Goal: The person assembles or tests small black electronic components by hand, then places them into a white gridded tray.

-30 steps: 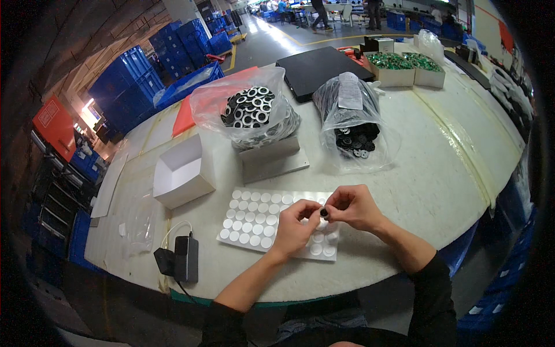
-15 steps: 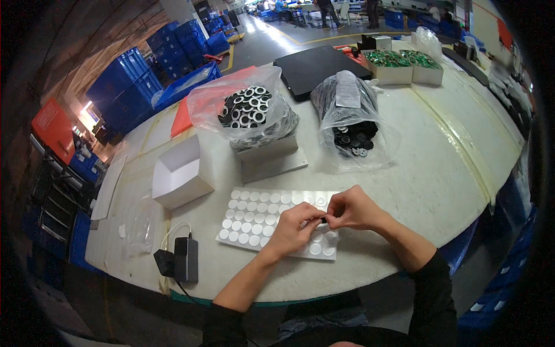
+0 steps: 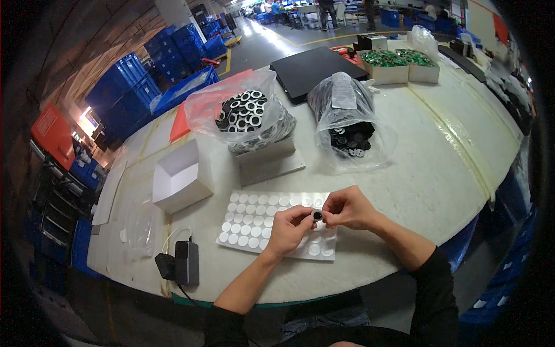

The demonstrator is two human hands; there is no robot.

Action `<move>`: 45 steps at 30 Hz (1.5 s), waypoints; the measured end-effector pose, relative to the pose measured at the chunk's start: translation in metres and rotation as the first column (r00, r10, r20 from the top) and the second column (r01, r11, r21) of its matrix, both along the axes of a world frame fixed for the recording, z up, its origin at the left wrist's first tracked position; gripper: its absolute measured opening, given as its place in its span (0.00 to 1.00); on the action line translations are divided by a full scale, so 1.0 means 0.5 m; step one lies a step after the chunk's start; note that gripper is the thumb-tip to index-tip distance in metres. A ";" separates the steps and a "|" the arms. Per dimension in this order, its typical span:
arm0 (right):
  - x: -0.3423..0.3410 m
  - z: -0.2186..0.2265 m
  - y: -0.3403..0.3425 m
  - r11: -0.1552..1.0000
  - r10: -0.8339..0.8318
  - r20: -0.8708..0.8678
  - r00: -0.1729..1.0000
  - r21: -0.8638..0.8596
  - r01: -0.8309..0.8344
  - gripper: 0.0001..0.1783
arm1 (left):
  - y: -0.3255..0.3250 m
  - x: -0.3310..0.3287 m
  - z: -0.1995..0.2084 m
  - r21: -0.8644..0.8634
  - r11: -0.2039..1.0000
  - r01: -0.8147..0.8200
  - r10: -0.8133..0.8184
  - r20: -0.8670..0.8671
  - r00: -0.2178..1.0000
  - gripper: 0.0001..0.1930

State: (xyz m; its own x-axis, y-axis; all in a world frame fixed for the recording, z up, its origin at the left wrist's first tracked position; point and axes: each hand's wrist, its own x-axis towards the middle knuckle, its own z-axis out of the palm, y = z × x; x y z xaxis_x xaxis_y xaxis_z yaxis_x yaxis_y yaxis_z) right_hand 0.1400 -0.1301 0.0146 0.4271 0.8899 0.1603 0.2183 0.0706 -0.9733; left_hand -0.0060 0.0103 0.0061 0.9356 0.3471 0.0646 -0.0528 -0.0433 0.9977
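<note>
My left hand [image 3: 291, 229] and my right hand [image 3: 347, 208] meet over a sheet of round white stickers [image 3: 254, 222] near the table's front edge. Between the fingertips of both hands sits a small black ring part [image 3: 317, 216]. Behind the sheet, an open clear bag of black-and-white rings [image 3: 248, 113] rests on a grey block [image 3: 267, 162]. To its right lies another clear bag of dark rings [image 3: 350, 124].
An empty white cardboard box [image 3: 179, 176] stands left of the sheet. A black power adapter with a cable [image 3: 185, 263] lies at the front left edge. A black panel [image 3: 315, 69] and boxes of green parts [image 3: 399, 63] sit at the back. Blue crates [image 3: 127, 95] line the floor.
My hands have stayed over the sticker sheet, shifting slightly while the fingers work the small ring between them. Nothing else on the table moved.
</note>
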 end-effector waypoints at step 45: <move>-0.002 0.008 -0.008 0.977 0.205 0.125 0.971 -0.082 -0.196 0.11 | 0.013 0.005 0.010 -0.165 0.986 0.030 -0.046 -0.094 0.994 0.08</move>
State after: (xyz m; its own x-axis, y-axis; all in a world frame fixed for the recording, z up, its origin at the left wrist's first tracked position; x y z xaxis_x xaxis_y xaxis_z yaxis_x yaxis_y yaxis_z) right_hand 0.1389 -0.1343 0.0188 0.2184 0.9659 0.1388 0.3330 0.0599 -0.9410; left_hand -0.0037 0.0169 0.0111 0.9474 0.3093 -0.0819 0.0462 0.1208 0.9916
